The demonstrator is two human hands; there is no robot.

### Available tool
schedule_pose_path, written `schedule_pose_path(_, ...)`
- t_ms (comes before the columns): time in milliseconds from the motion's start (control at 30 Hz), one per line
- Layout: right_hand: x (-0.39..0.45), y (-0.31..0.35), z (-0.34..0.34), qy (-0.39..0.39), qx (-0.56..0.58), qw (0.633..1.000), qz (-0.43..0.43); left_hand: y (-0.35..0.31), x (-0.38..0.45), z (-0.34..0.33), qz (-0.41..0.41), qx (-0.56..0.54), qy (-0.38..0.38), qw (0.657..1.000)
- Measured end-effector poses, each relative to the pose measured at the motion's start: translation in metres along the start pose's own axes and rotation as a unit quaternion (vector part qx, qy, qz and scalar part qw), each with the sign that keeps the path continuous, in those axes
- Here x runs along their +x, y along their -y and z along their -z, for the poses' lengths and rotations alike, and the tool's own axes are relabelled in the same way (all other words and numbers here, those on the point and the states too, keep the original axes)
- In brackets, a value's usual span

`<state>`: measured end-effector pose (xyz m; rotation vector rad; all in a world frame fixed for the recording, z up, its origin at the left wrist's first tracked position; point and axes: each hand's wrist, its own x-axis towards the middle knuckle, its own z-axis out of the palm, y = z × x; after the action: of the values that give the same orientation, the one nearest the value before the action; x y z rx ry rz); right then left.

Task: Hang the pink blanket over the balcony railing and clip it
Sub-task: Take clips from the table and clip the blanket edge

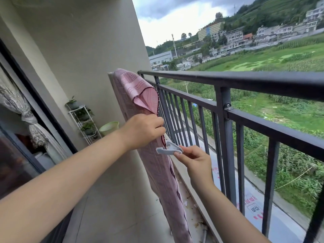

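Clipping step underway — pink blanket [140, 95] is hanging over the railing [228, 79] end by the wall. Left hand [143, 131] is bunching its edge, right hand [194, 160] pinching a white clip [169, 149] — next, seating it on the fabric.

Pink blanket [157, 165] bottom cut off by frame edge; left hand [142, 131] hides edge it pinches; clip [169, 150] jaws unclear.
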<state>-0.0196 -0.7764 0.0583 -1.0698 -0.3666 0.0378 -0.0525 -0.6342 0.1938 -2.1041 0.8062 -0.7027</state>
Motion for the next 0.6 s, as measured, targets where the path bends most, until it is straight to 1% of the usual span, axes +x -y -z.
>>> schedule_pose_path(100,0.005,-0.002,-0.015,-0.009,-0.008,1.0,0.005,-0.002,0.002,0.001,0.002,-0.014,-0.001,1.0)
schedule_pose_path(200,0.007,-0.005,-0.025,0.021,-0.048,0.999,-0.002,-0.002,0.0,-0.001,0.036,-0.045,-0.023,0.998)
schedule_pose_path(267,0.006,-0.008,-0.022,0.046,-0.054,0.997,-0.015,-0.004,-0.009,-0.004,0.085,-0.11,-0.06,0.988)
schedule_pose_path(333,0.003,-0.01,-0.012,0.063,-0.06,0.996,-0.036,-0.017,-0.023,-0.004,0.175,-0.189,-0.121,0.959)
schedule_pose_path(367,0.002,-0.012,-0.005,0.067,-0.078,0.994,-0.038,-0.027,-0.032,-0.004,0.234,-0.22,-0.147,0.936)
schedule_pose_path(400,0.0,-0.012,0.001,0.069,-0.103,0.991,-0.04,-0.038,-0.039,-0.004,0.299,-0.254,-0.166,0.905)
schedule_pose_path(433,-0.001,-0.012,0.007,0.069,-0.126,0.989,-0.045,-0.048,-0.046,-0.003,0.367,-0.303,-0.165,0.864)
schedule_pose_path(467,-0.002,-0.012,0.013,0.071,-0.147,0.985,-0.053,-0.058,-0.051,-0.002,0.429,-0.362,-0.148,0.814)
schedule_pose_path(533,-0.003,-0.011,0.021,0.077,-0.176,0.98,-0.058,-0.073,-0.056,-0.003,0.525,-0.461,-0.077,0.711)
schedule_pose_path(567,-0.003,-0.01,0.023,0.082,-0.186,0.977,-0.056,-0.079,-0.057,-0.006,0.564,-0.481,-0.038,0.671)
schedule_pose_path(600,-0.003,-0.009,0.025,0.088,-0.193,0.976,-0.054,-0.084,-0.057,-0.01,0.596,-0.487,0.002,0.638)
